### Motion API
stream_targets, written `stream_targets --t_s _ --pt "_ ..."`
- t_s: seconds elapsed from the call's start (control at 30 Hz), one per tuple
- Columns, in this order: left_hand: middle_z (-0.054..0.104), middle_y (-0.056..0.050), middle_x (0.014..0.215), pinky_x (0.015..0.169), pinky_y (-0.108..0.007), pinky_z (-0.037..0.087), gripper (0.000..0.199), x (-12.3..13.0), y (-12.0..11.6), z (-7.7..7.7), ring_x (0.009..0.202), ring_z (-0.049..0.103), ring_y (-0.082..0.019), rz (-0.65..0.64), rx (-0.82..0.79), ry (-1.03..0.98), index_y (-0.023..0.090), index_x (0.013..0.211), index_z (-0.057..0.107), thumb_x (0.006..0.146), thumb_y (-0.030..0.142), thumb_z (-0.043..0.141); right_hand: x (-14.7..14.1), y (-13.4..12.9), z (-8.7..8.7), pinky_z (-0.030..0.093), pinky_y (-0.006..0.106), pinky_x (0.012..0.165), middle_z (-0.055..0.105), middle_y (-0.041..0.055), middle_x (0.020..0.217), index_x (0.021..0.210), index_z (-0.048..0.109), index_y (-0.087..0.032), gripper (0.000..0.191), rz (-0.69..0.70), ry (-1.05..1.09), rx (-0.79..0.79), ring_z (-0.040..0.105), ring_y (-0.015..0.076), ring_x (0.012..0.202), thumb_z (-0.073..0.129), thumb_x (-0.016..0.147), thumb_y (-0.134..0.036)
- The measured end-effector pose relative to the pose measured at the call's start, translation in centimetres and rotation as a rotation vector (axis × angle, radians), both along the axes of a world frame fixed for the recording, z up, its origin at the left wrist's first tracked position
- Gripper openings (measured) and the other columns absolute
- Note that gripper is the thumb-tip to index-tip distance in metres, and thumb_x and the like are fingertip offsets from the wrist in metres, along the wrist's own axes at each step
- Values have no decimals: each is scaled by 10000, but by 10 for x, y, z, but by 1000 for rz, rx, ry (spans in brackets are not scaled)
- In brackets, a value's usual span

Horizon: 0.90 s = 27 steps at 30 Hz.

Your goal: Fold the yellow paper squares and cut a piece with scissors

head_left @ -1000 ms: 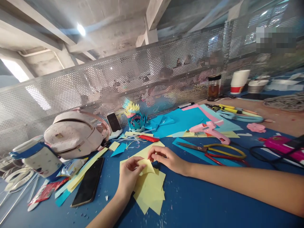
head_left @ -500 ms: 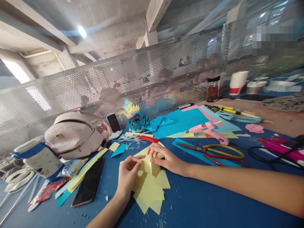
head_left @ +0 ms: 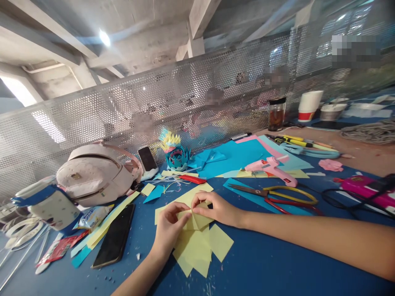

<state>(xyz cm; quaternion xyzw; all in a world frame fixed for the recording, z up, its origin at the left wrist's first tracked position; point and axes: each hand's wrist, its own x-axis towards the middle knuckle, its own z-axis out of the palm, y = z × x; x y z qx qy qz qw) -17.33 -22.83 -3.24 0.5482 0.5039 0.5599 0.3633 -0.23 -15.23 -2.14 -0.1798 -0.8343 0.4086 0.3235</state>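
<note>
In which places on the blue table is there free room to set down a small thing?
The widest free patch of the blue table lies between the yellow squares and the right forearm. A narrower one, with small scraps, separates the black phone from the left hand. Around the backpack and the scissors it is crowded.

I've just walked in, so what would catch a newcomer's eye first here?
Probably the left hand and right hand, low in the middle, pinching a creased yellow paper between them above a loose pile of yellow sheets. Beyond them, near the perforated screen, stands a spiky blue, yellow and pink paper ornament. Off to the right, a pink glue gun lies just behind scissors with yellow and red handles.
</note>
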Motion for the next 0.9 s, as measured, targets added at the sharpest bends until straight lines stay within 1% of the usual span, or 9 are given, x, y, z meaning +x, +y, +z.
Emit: stream_targets --t_s 0.1,0.3,0.5,0.67,0.9 --pt "663 -46 719 645 -231 458 132 -1 0 -2 703 604 -176 -9 3 14 154 731 667 694 275 704 0 -1 1 424 282 780 623 28 860 851 635 -186 123 17 -2 12 560 175 856 560 844 -283" --pt "660 -36 735 654 -223 453 89 -4 -1 -3 709 599 -166 -39 31 49 161 753 672 738 249 672 1 -1 4 421 280 775 623 29 862 847 634 -183 106 26 -27 2 557 169 847 562 837 -260" --pt "667 -34 742 663 -216 446 65 -4 0 -3 716 601 -160 -40 27 66 164 752 673 737 226 677 1 -2 6 422 274 769 622 27 852 849 628 -176 106 61 -16 -10 566 168 838 564 837 -260" --pt "674 -32 735 672 -212 439 48 -4 0 -5 716 598 -155 -34 38 79 163 742 678 729 209 683 0 -1 6 425 270 766 618 25 844 845 628 -174 96 75 -6 -8 561 162 826 565 838 -246" --pt "668 -34 723 557 -187 404 57 -4 2 -7 648 561 -134 -23 2 92 153 736 680 719 208 681 0 -1 6 430 271 761 614 29 826 823 627 -163 124 72 6 -11 559 165 821 575 831 -276"
